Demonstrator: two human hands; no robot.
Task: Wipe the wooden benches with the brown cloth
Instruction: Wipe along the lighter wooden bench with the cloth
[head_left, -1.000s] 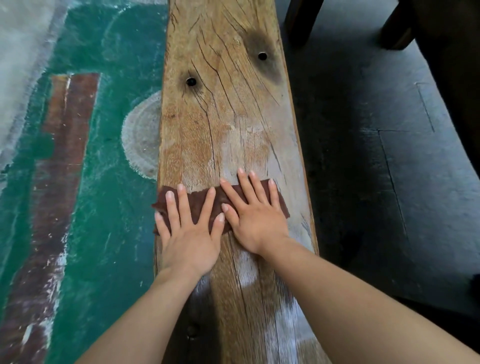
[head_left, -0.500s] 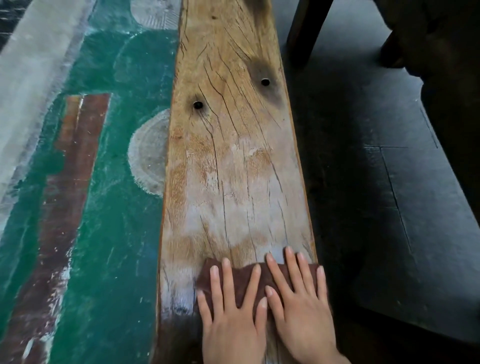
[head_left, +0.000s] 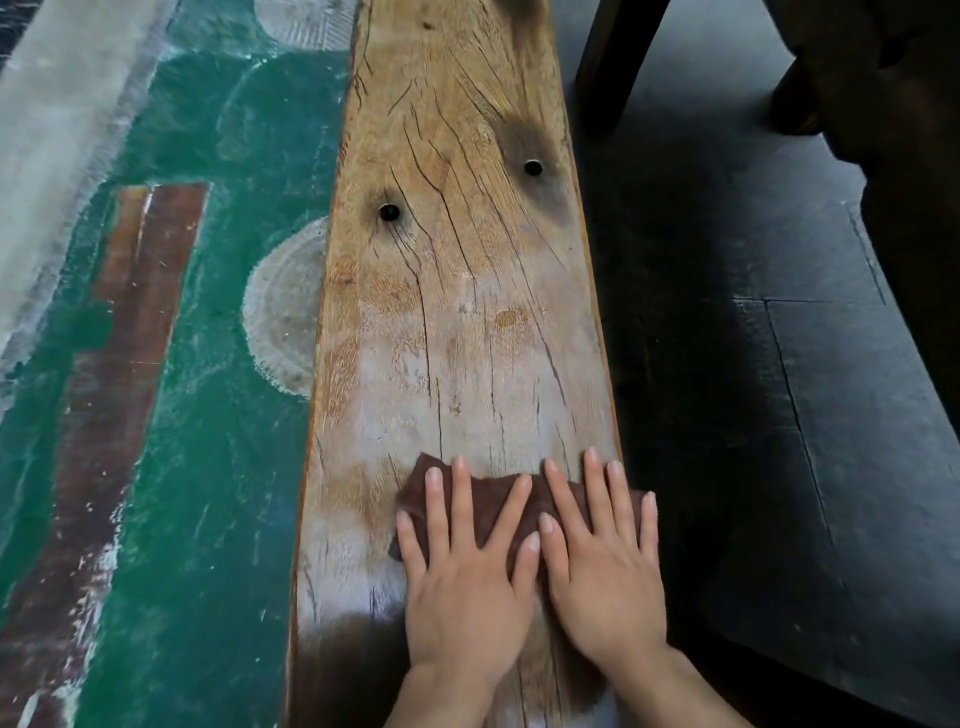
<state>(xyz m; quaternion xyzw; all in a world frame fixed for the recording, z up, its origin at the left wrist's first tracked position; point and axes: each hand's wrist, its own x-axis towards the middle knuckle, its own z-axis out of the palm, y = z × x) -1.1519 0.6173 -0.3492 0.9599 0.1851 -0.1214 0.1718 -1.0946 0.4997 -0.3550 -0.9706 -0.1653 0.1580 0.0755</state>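
Toward the near end of the wooden bench — on its right half — the left hand and right hand (fingers straight, spread wide) press the brown cloth flat.

Support: wooden bench, one long plank running away from the camera. Surface weathered, with many fine lengthwise cracks; pale chalky patch across the middle, darker stain at the near end.

Two small dark holes in the plank: left hole near the left edge, right hole farther off, inside a grey-brown stain near the right edge.

Brown cloth lies crumpled on the near part of the plank, reaching its right edge. Left hand and right hand lie flat on it, side by side, fingers spread.

Bench stands on the floor: green painted floor to its left, dark slabs to its right
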